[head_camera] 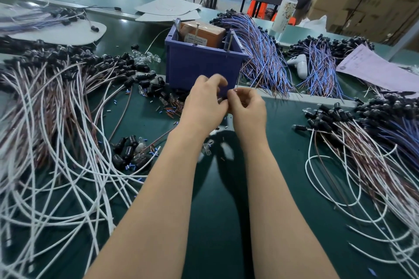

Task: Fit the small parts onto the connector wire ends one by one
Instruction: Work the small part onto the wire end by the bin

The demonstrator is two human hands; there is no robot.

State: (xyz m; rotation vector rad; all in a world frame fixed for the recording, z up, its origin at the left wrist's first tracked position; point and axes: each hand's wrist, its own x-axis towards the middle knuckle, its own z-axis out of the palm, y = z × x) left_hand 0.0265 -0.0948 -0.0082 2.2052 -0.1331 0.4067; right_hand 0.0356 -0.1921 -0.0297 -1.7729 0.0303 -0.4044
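My left hand (204,102) and my right hand (248,108) meet just in front of the blue bin, fingers curled. Between their fingertips they pinch a small clear part (234,91) with a thin wire lead; most of it is hidden by the fingers. Loose small parts (158,97), black caps, clear bulbs and tiny blue and orange sleeves, lie scattered left of my hands. More black caps and clear bulbs (131,152) sit near my left forearm.
A blue bin (204,63) holding an orange box stands behind my hands. White and brown wires (56,131) cover the left, blue and purple wires (267,59) the right of the bin, more wires (362,154) at right. A white bottle (285,9) stands at the back.
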